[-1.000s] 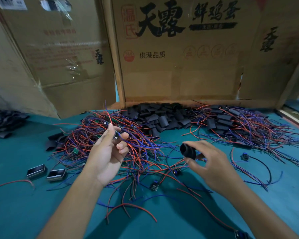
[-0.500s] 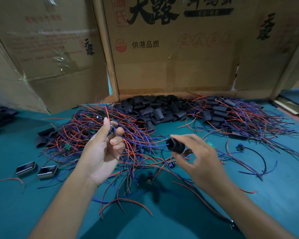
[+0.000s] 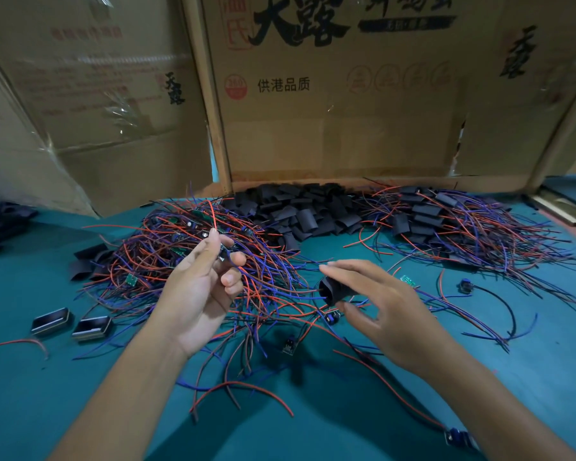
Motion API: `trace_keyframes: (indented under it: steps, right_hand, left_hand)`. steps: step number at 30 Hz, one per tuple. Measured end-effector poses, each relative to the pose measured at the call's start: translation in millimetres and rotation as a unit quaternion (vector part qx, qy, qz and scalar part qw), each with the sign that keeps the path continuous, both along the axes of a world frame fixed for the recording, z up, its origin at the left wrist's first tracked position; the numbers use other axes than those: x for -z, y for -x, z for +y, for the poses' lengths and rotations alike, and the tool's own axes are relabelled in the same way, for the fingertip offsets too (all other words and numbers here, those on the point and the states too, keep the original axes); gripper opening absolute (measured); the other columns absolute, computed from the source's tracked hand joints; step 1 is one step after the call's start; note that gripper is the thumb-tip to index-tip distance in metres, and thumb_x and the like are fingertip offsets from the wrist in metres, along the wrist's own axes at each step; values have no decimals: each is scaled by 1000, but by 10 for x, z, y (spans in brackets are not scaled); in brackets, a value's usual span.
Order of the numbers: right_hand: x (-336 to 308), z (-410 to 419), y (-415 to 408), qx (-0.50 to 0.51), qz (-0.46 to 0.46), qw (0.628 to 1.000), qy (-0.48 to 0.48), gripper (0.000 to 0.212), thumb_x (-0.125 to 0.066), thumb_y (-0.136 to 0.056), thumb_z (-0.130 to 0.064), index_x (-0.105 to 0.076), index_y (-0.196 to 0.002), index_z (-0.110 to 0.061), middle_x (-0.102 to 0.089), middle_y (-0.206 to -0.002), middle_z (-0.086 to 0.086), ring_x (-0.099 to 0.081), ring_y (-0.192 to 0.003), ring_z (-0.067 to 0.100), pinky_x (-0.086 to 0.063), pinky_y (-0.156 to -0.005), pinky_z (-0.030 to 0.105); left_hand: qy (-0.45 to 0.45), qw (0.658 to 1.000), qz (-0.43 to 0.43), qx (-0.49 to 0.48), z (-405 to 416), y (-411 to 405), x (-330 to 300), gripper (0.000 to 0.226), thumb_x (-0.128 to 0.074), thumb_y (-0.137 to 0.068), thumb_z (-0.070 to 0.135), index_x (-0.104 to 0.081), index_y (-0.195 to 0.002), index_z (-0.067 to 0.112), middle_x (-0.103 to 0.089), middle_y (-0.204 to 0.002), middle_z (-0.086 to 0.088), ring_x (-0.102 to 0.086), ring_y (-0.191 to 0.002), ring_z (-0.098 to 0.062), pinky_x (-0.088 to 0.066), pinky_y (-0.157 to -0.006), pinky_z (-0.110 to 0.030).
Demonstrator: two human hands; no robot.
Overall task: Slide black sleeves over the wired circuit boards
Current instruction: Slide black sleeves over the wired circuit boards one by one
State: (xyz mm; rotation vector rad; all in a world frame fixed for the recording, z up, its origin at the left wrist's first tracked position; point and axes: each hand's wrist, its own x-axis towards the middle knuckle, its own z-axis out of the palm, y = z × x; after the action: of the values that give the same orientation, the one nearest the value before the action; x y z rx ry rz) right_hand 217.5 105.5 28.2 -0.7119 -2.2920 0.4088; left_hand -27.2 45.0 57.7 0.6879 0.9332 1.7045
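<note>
Above the wires [image 3: 193,261], right hand [image 3: 379,304] pinches sleeve [image 3: 333,289].

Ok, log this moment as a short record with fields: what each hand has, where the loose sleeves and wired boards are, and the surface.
left hand: left hand pinches a small wired board at its fingertips, raised above the wire pile
right hand: right hand grips an opened black sleeve, mouth facing left
sleeve on board: not yet
loose sleeves: heap of flat black sleeves against the cardboard boxes
unsleeved boards: tangle of red and blue wires, left of centre
sleeved boards: pile, right
surface: teal table
</note>
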Motion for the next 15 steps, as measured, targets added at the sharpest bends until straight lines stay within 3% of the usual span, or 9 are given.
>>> trace_keyframes:
  steps: [6, 15]
  right_hand:
    - [17, -6, 1, -23, -43, 999, 9, 51, -67, -90, -11, -53, -138, -22, -52, -131, -13, -42, -120, -6, -23, -104, 4]
    - [21, -16, -4, -5, -67, 998, 13, 51, -68, -90, -20, -53, -138, -23, -56, -126, -12, -48, -116, 2, -25, -101, 4]
  left_hand:
    - [-11, 999, 27, -16, -10, -30, 2, 22, -45, -102, 34, -52, -92, 15, -56, -67, -3, -39, -47, -10, -37, -44, -19]
    - [-52, 996, 70, -13, -23, -134, 17, 19, -47, -96, 34, -50, -92, 15, -58, -66, -5, -41, -46, -12, -40, -44, -21]
